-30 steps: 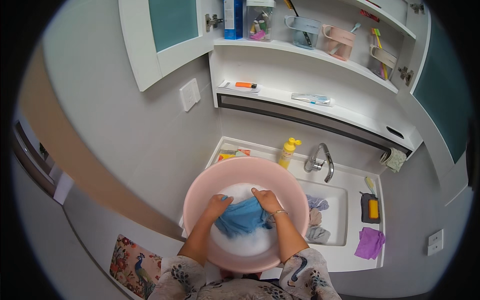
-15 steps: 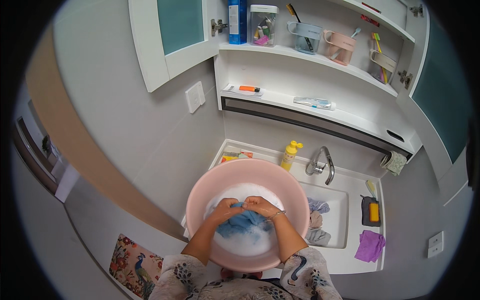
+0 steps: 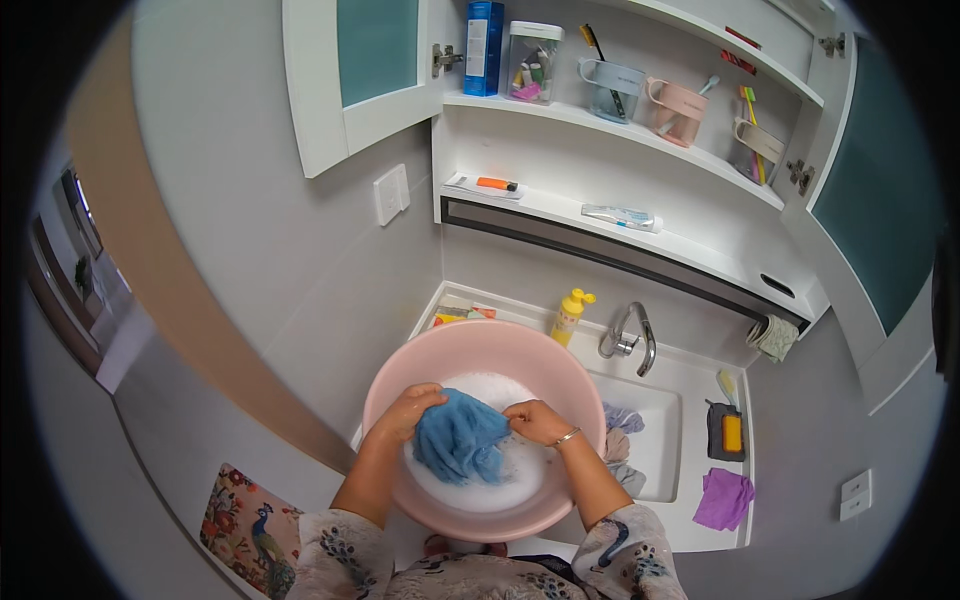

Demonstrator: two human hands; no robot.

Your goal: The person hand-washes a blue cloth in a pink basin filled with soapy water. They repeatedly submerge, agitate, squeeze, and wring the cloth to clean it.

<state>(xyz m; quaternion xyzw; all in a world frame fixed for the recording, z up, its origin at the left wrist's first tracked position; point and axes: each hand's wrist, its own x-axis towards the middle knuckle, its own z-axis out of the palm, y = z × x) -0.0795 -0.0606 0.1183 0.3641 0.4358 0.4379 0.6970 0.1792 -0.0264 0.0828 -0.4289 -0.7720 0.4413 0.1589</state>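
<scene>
A wet blue cloth (image 3: 460,440) hangs spread between my two hands over white suds (image 3: 500,492) in a large pink basin (image 3: 577,385). My left hand (image 3: 412,408) grips its upper left part, fingers closed round the fabric. At the cloth's right edge, my right hand (image 3: 538,421) pinches a corner; a bracelet circles that wrist. The lower part of the cloth rests against the foam, and whether it dips below is hidden.
Right of the basin, a white sink (image 3: 655,440) holds several crumpled cloths (image 3: 622,420) under a chrome faucet (image 3: 630,340). A yellow bottle (image 3: 568,318) stands behind the basin. A purple cloth (image 3: 724,499) and a yellow bar (image 3: 732,434) lie on the right counter. Open cabinet doors (image 3: 320,120) hang above.
My hands have moved apart, left hand leftward and right hand rightward. The blue cloth, bunched low in the suds before, is now lifted and stretched out between them.
</scene>
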